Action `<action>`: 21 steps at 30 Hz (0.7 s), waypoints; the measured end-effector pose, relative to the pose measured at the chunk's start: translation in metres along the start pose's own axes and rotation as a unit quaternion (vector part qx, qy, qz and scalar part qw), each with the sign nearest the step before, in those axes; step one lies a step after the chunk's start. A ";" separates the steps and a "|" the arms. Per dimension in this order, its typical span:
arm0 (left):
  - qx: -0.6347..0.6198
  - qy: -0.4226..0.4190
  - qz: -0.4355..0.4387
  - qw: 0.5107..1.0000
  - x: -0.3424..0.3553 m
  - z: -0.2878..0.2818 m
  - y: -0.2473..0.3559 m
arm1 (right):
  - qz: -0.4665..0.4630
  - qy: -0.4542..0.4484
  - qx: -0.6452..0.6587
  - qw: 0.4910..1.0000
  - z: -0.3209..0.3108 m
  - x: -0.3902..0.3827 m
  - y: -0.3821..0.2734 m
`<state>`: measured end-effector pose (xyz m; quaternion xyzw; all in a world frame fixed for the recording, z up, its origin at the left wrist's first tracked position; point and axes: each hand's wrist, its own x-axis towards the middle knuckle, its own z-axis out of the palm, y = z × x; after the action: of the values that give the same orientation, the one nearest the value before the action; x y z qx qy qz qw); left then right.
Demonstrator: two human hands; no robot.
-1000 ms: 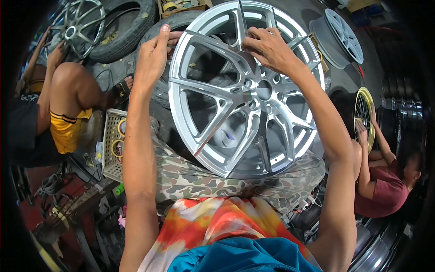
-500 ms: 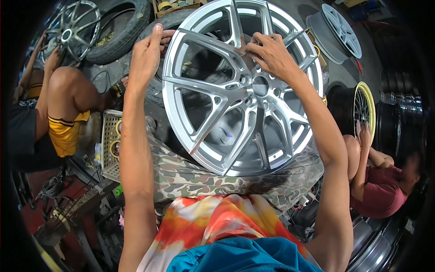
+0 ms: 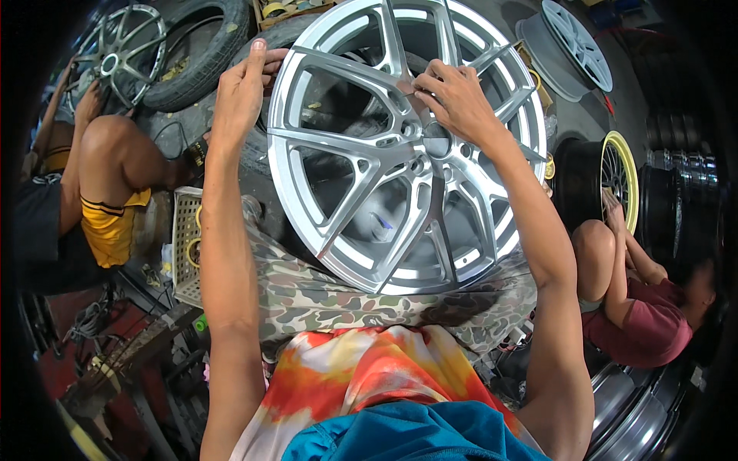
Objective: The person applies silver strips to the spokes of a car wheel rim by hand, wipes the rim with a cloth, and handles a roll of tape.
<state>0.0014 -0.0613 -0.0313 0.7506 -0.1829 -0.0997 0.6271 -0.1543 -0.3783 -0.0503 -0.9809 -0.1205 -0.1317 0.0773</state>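
The silver wheel (image 3: 432,175) fills the upper centre of the frame, tilted with its spoked face toward the viewer; its lower edge lies against the camouflage cloth (image 3: 338,296) over the person's legs. The left hand (image 3: 240,92) is at the wheel's outer edge in the upper left of the picture, thumb raised and free of the metal, the other fingers partly curled with their tips at the rim; whether they grip it cannot be told. The right hand (image 3: 455,101) is bent narrow above the hub, its fingertips close to a spoke; whether something small is pinched there cannot be made out.

At the upper left a dark tyre (image 3: 232,34) lies beside another spoked wheel (image 3: 137,48), at which a co-worker in yellow shorts (image 3: 111,234) has a hand. A cream perforated basket (image 3: 184,280) containing yellow rings stands at the middle left, partly behind the left forearm. A pale wheel (image 3: 547,67) lies tilted at the upper right. Below it, at the right, a co-worker in a maroon top (image 3: 642,326) reaches to a black wheel with a yellow lip (image 3: 632,180). More wheels (image 3: 626,415) crowd the lower right.
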 end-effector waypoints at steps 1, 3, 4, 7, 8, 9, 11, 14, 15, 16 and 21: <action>0.003 0.001 0.000 1.000 -0.001 0.001 0.002 | 0.003 -0.009 -0.008 1.000 -0.001 -0.003 0.000; 0.007 0.004 -0.001 1.000 -0.002 -0.001 0.003 | 0.004 -0.018 -0.015 1.000 0.000 -0.009 -0.003; 0.015 0.000 -0.004 1.000 -0.002 -0.004 0.002 | 0.009 -0.028 -0.013 0.999 0.000 -0.012 -0.004; 0.019 -0.007 -0.009 1.000 0.000 -0.003 0.000 | 0.015 -0.022 -0.017 0.999 0.005 -0.026 0.001; 0.017 -0.007 -0.012 1.000 0.001 -0.003 -0.001 | 0.013 -0.007 -0.020 1.000 0.007 -0.031 0.002; 0.017 -0.007 -0.012 1.000 0.001 -0.004 -0.002 | 0.013 -0.006 -0.020 1.000 0.009 -0.035 0.003; 0.032 -0.010 0.000 0.999 0.002 -0.005 -0.004 | 0.004 0.010 -0.032 0.999 0.012 -0.042 0.003; 0.029 -0.016 0.002 0.999 0.002 -0.005 -0.004 | 0.033 -0.002 -0.015 0.999 0.012 -0.047 0.000; 0.029 -0.017 0.002 0.999 0.002 -0.005 -0.003 | 0.034 -0.002 -0.015 0.999 0.011 -0.046 0.000; 0.028 -0.015 -0.004 1.000 0.001 -0.005 -0.003 | 0.037 0.011 -0.005 0.999 0.011 -0.044 0.000; 0.036 -0.006 -0.002 0.999 0.003 -0.006 -0.006 | 0.026 0.036 -0.002 0.999 0.015 -0.041 0.000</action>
<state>0.0071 -0.0563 -0.0363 0.7724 -0.1890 -0.0987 0.5983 -0.1888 -0.3842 -0.0760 -0.9786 -0.0919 -0.1647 0.0827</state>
